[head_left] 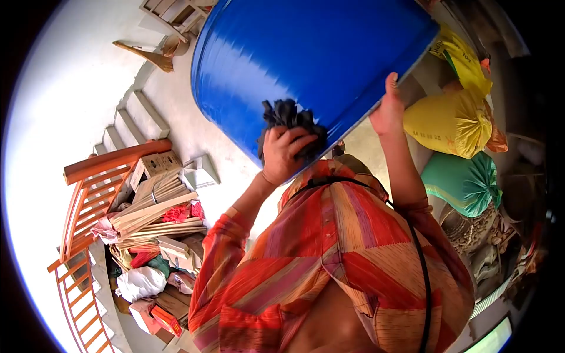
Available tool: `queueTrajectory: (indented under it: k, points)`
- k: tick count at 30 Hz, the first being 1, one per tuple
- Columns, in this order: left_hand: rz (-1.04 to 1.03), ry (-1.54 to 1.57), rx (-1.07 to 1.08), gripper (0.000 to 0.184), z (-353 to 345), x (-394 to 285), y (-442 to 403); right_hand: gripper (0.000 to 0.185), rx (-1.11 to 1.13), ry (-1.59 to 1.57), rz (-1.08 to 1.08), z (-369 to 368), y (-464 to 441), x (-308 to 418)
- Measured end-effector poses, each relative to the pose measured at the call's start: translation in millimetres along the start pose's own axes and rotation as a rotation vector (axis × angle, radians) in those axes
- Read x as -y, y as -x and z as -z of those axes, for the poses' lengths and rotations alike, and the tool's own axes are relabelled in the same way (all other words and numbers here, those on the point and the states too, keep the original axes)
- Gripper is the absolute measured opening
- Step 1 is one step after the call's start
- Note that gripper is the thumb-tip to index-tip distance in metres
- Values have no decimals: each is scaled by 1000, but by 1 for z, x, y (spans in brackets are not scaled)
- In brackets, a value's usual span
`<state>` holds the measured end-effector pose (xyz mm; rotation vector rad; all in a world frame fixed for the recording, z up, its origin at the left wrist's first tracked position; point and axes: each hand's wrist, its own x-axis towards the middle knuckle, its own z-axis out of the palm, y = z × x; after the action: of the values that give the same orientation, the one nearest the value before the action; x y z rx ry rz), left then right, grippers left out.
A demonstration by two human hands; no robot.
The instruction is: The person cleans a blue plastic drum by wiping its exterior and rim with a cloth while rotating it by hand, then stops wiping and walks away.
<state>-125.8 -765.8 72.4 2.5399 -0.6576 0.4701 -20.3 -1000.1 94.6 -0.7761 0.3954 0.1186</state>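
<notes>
A big, glossy blue drum (pixel 318 53) fills the upper middle of the head view, in front of my body. My left hand (pixel 281 154) presses a crumpled black cloth (pixel 291 117) against the drum's near side, low on the left, with its fingers curled over the bunched fabric. My right hand (pixel 388 110) grips the drum's right edge. Its thumb points up along the rim, and the other fingers are hidden behind the drum.
Yellow sacks (pixel 450 122) and a green sack (pixel 462 182) stand at right. A wooden railing (pixel 112 165), wooden sticks (pixel 156 206), boxes (pixel 158 165) and a white bag (pixel 141 283) lie at left, below concrete steps (pixel 144 115). A broom (pixel 147 57) lies farther back.
</notes>
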Motion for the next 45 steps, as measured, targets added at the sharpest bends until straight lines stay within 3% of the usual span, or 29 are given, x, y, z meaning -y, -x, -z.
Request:
queueTrajectory:
  k: [8,11,15,18,20,22,26,27,28,29,30,31,34,36,38,42,45]
  points:
    - [-91,-88,44,28,-43,-33,-213,57,98,-118,-11,-13,-2,-26]
    - [-60,-69,43,28,-43,-33,-197,56,53,-105,58,-8,-13,-14]
    - [29,9,100,38,-15,-19,-67,58,-98,-154,11,-1,-18,2]
    - [15,23,5,35,-11,3,23,67,-28,-101,83,6,-21,1]
    - [3,8,-1,32,-1,4,17,62,-95,-86,42,1,-19,-4]
    - [-4,10,22,36,0,2,-18,62,52,-86,84,1,-19,-14]
    - [-43,58,-30,34,-21,-20,-145,60,67,-20,96,-3,-13,-21]
    - [-39,86,-18,40,-30,-26,-179,59,-32,-65,4,0,-10,-22]
    - [-42,104,-15,45,-41,-29,-208,51,109,666,275,14,-4,-29]
    - [-59,73,-25,43,-61,-28,-234,47,39,1350,648,28,2,-37]
    - [-42,42,26,43,-72,-31,-255,51,86,746,273,26,1,-41]
    - [-70,1,73,43,-75,-33,-266,56,-58,100,-7,25,-1,-44]
    - [-83,-16,144,42,-63,-17,-266,50,144,42,-61,19,14,-32]
    - [14,-30,12,40,-38,15,-239,48,175,-40,-117,14,12,-29]
    - [206,-97,-58,41,-2,65,-202,47,203,-131,-163,10,12,-26]
    - [556,-151,-472,42,25,181,-77,42,214,-113,-222,3,17,-23]
    - [1023,-178,-670,34,30,234,-54,45,302,9,-356,5,20,-27]
